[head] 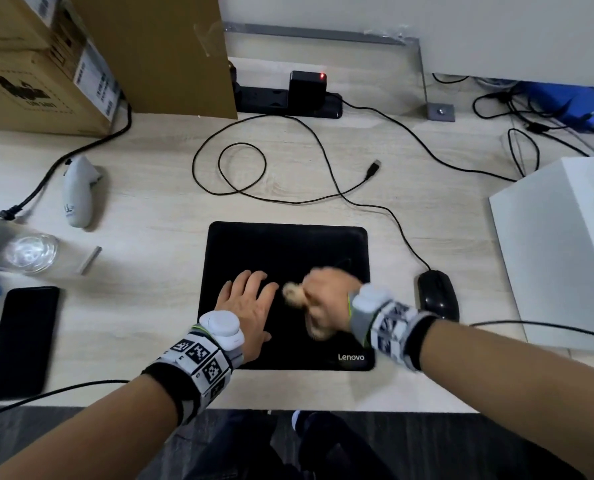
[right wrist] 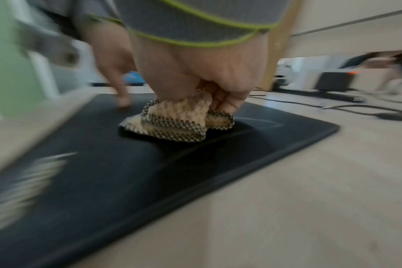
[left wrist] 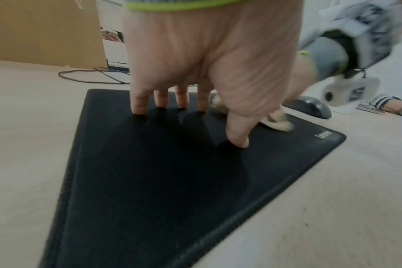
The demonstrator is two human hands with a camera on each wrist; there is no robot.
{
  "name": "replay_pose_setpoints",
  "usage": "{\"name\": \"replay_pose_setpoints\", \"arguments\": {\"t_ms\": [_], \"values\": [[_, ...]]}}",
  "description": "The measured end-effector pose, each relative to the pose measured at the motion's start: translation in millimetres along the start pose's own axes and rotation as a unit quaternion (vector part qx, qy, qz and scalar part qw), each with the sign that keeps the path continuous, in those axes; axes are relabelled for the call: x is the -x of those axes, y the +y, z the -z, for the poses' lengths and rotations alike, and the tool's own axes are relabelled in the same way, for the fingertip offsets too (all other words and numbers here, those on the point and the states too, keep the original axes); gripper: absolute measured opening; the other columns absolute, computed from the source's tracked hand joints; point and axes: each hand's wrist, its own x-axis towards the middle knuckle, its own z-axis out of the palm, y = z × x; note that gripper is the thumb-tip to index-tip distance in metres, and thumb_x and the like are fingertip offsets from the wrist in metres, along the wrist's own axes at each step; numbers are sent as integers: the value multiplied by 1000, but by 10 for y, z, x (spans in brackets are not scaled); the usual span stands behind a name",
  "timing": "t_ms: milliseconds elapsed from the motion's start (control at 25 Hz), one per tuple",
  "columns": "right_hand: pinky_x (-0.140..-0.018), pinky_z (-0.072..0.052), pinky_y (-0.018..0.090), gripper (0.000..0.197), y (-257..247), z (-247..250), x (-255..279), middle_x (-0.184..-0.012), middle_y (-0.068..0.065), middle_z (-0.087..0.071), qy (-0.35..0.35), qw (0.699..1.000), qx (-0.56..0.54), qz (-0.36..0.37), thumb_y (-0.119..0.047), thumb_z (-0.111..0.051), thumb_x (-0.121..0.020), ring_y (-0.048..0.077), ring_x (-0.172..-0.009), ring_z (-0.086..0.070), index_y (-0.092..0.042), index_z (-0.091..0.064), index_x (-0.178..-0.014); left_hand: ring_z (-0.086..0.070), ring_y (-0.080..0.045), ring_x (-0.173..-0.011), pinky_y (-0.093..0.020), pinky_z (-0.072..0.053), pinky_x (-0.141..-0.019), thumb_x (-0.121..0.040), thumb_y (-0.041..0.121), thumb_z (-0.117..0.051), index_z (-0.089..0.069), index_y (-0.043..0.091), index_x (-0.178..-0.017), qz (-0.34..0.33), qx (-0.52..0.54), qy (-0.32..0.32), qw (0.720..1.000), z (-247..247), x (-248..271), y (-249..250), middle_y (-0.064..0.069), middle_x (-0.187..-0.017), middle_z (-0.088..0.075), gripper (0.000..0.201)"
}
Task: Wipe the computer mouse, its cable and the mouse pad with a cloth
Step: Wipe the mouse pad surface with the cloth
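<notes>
A black Lenovo mouse pad (head: 285, 247) lies on the light wooden desk. My left hand (head: 248, 303) presses flat on its left half, fingers straight (left wrist: 138, 105). My right hand (head: 326, 292) grips a bunched beige cloth (right wrist: 174, 121) with a dark checked edge and holds it down on the pad's middle; this hand is blurred. The black mouse (head: 438, 295) sits on the desk just right of the pad. Its cable (head: 385, 213) runs back in loops to a loose USB plug (head: 374, 168).
A black phone (head: 22, 341) and a glass (head: 32, 252) stand at the left, with a white controller (head: 78, 192) behind them. Cardboard boxes (head: 46, 64) and a power strip (head: 288, 100) line the back. A white box (head: 558, 251) stands at the right.
</notes>
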Motion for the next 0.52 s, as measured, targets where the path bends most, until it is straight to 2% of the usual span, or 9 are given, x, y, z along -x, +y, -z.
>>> {"name": "replay_pose_setpoints", "arguments": {"t_ms": [80,160,200,280,320,400,480,520], "values": [[-65,-45,36,17,260,259,-348,-88,21,-58,51,993,10,-103,-15,-62,-72,38,-77,-58,-2,-60,-83,-5,-28,-144,-46,-16,-117,-78,39,-68,-14,27,-145,-25,-11,-12,1000,14,-24,30,0,-152,-11,86],[-75,-41,32,17,403,443,-627,-106,18,-55,78,976,25,-202,-12,-55,-85,35,-96,-55,-3,-59,-99,-7,-28,-143,-47,-18,-116,-78,39,-68,-13,28,-145,-38,-19,-24,999,50,-48,41,0,-152,-11,88],[-77,-40,31,19,402,503,-694,-111,16,-53,74,968,29,-240,-11,-52,-87,34,-102,-54,-4,-58,-104,-8,-28,-143,-47,-20,-116,-77,40,-68,-13,28,-145,-39,-20,-30,999,74,-55,48,0,-151,-11,88],[-77,-38,29,22,311,512,-664,-114,15,-52,62,964,22,-259,-10,-51,-88,33,-104,-54,-5,-58,-108,-10,-27,-142,-46,-22,-115,-77,43,-68,-15,29,-145,-39,-14,-36,998,119,-56,44,1,-151,-12,86],[-77,-39,31,22,245,439,-568,-112,16,-52,61,968,11,-242,-12,-53,-86,34,-102,-54,-5,-58,-105,-11,-26,-141,-46,-22,-115,-77,45,-67,-17,28,-145,-38,-5,-34,999,131,-50,38,1,-151,-12,85],[-74,-45,36,20,39,202,-203,-103,19,-55,69,985,-33,-156,-13,-59,-77,39,-91,-57,-4,-61,-95,-12,-25,-141,-45,-24,-114,-77,49,-66,-21,27,-144,-33,18,-22,999,153,-55,49,1,-151,-14,84],[-61,-51,37,21,-194,-102,252,-90,19,-59,52,996,-57,-44,-8,-64,-64,38,-73,-59,-3,-64,-84,-13,-24,-141,-45,-25,-113,-76,51,-66,-22,26,-144,-31,32,-13,999,161,-84,87,2,-151,-14,84],[-54,-52,34,23,-279,-231,433,-86,16,-61,11,999,-46,-4,-9,-68,-58,35,-67,-59,-5,-65,-81,-13,-24,-141,-46,-24,-114,-76,51,-66,-21,27,-144,-32,32,-15,999,155,-99,116,2,-151,-14,85]]}}
